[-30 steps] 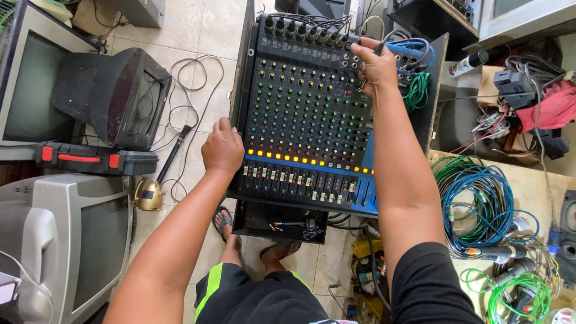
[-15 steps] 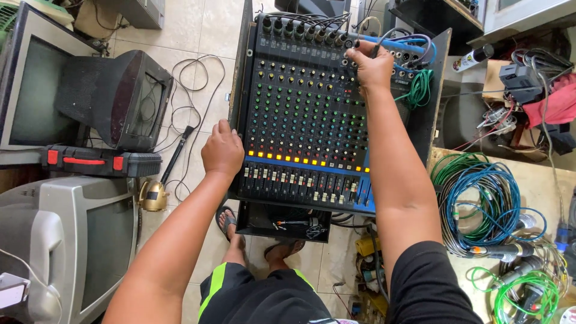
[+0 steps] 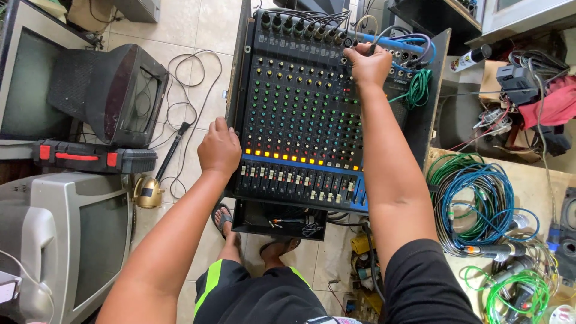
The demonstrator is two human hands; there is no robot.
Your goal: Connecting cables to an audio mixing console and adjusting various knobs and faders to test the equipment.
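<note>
Head view, looking down. Mixer (image 3: pixel 303 114) tilted upright above feet, knobs facing up. Left hand (image 3: pixel 219 148) grips mixer's left edge, steadying it. Right hand (image 3: pixel 367 63), fingers pinched on cable plug (image 3: pixel 377 45) at top jacks. Cable coils (image 3: pixel 474 198) at right, old televisions (image 3: pixel 72 240) at left.

I can't see what right hand (image 3: pixel 369 63) fingertips pinch on mixer (image 3: pixel 300 120); grey TV (image 3: pixel 66 240) cut off left.

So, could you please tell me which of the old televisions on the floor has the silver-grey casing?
It is the silver-grey television at the lower left, nearest the person's left arm. The other two sets, the tilted black television and the dark flat-faced television, sit farther up.
</note>
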